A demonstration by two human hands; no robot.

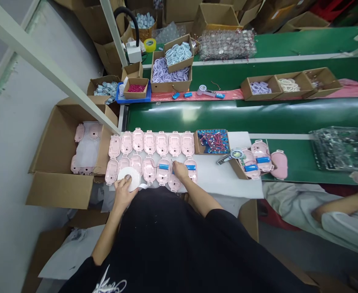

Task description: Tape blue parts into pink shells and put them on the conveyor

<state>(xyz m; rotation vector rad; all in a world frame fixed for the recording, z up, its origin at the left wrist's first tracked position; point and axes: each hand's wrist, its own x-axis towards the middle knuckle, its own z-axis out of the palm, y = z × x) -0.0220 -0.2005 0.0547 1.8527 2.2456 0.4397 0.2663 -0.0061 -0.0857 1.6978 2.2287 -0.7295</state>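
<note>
And here's the left hand, left of the frame's centre, gripping a flat white roll of tape, fingers at its core, with a loose tail trailing right along the near edge. Over to the right hand, just right of it near mid-frame: fingers bunched narrow above a pale pink oval plastic shell, last but one in the front row; whether they pinch anything, I cannot tell. That shell pokes nearer the wearer than its neighbours, out at the edge of the white sheet.

Tight quarters here! Two rows of pink shells pack the sheet's left part, and the roll overlaps the front row. Blue cylindrical cells sit in the shells either side of the right hand. The roomiest stretch is the sheet's bare surface, right of the rows, below a brown cardboard box of wired blue cells.

Boundaries now: the large open carton's flap at the left, the glossy green belt beyond the back row, two cell-bearing shells toward the right, and a co-worker's grey sleeve at lower right, well apart.
</note>
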